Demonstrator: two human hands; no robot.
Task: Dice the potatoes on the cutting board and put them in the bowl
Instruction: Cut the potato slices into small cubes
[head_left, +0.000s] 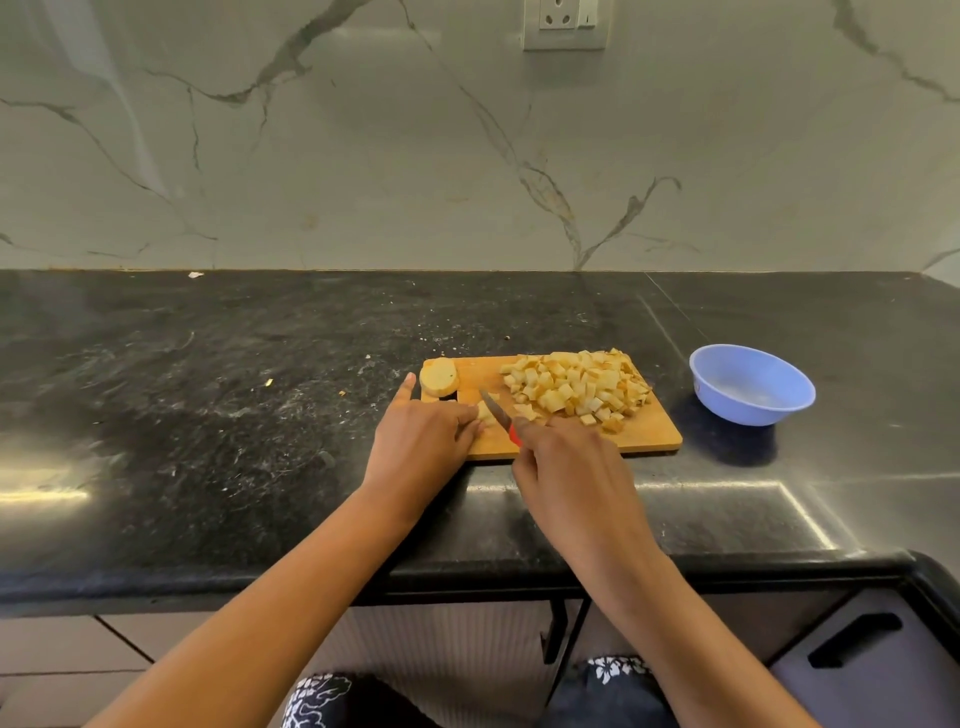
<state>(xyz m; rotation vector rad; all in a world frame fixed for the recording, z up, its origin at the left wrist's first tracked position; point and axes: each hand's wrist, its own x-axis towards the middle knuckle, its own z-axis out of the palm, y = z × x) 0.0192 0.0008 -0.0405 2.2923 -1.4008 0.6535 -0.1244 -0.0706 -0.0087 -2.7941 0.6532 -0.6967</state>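
Note:
A wooden cutting board (644, 439) lies on the black counter. A heap of diced potato (576, 387) covers its right half. A round potato slice stack (439, 376) sits at the board's far left corner. My left hand (421, 441) presses a small potato piece (486, 411) onto the board, index finger stretched out to the left. My right hand (566, 467) grips a red-handled knife (497, 415), its blade resting on that piece. The blue bowl (750, 384) stands empty to the right of the board.
The black stone counter (208, 415) stretches wide to the left, with a few crumbs on it. A marble wall with a socket (565, 23) rises behind. The counter's front edge runs just below my wrists, with cabinet drawers underneath.

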